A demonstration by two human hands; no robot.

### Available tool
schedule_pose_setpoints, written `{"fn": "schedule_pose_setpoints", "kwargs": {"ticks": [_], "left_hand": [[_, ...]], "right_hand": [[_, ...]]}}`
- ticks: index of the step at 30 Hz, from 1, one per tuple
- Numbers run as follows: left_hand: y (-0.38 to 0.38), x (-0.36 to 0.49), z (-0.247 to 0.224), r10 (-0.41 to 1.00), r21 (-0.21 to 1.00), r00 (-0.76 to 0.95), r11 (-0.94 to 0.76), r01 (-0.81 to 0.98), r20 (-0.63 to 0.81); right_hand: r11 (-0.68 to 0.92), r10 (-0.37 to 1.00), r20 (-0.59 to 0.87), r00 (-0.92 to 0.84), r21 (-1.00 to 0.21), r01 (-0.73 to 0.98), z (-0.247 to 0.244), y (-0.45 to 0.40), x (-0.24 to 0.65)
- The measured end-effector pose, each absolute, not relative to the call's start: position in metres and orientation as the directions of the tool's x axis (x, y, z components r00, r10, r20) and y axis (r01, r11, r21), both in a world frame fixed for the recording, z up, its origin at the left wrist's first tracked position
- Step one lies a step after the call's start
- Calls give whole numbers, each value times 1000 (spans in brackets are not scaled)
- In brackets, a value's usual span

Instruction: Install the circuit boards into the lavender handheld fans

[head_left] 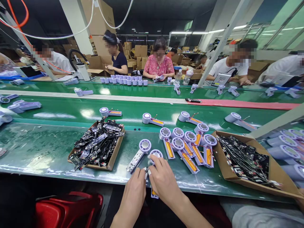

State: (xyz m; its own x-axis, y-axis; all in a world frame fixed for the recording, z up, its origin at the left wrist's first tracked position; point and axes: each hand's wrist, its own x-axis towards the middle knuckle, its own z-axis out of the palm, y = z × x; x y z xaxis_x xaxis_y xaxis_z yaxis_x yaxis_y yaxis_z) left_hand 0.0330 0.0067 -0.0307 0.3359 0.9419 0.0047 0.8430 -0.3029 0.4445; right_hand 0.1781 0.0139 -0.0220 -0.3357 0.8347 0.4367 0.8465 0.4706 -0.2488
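Where our hands are: together at the near edge of the green bench [47, 152], left hand [131, 196] and right hand [163, 180] clamped on one handheld fan [156, 155].
How we hold it: our fingertips [146, 173], in white finger covers, close on the fan near its neck; we judge this keeps the head exposed above our grip.
Fan in hand: round lilac head, upright; handle mostly hidden by our hands, an orange strip showing at its lower end.
Beside it: a second fan [144, 146], its open handle showing a circuit board.
Fan group: fans [187, 145] lie flat and close together, orange strips upward, which we judge keeps the strips in sight.
Supply: cardboard trays of black circuit boards sit on either side, the left tray [116, 150] and right tray [237, 182] within reach.
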Motion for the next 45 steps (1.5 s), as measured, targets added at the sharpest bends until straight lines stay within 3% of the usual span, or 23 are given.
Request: {"fn": "schedule_pose_setpoints", "kwargs": {"ticks": [9, 16, 21, 23, 26, 30, 32, 35, 38, 41, 45], "left_hand": [[17, 16, -9, 880, 566, 475, -392, 725, 2], [19, 9, 0, 865, 693, 501, -382, 611, 35], [18, 9, -8, 870, 707, 492, -375, 600, 45], [17, 11, -15, 874, 699, 484, -373, 610, 44], [14, 16, -24, 900, 719, 433, -327, 614, 40], [5, 22, -32, 953, 752, 302, -197, 629, -3], [1, 24, -33, 971, 783, 236, -115, 612, -41], [-5, 25, -33, 980, 840, 178, -23, 542, -89], [-7, 26, -32, 984, 865, 157, -6, 502, -85], [-6, 27, -30, 982, 872, 183, -44, 488, -53], [-4, 26, -23, 974, 872, 224, -94, 480, -19]], "right_hand": [[488, 836, 454, -308, -359, 796, -26, 12, 193], [603, 782, 420, -460, -323, 730, -16, 18, 203], [606, 777, 451, -440, -346, 717, -16, 19, 199], [577, 804, 427, -413, -396, 714, -17, 19, 199], [478, 875, 377, -303, -578, 662, -19, 17, 208], [207, 966, 253, 43, -868, 452, -18, 6, 223], [69, 975, 133, 177, -943, 327, -16, -2, 223], [-18, 973, 51, 226, -955, 295, -8, -7, 211], [54, 968, 136, 209, -933, 356, -3, -4, 194], [147, 972, 195, 129, -939, 313, -6, 3, 181], [142, 988, 152, 21, -956, 258, -17, 6, 175]]}}
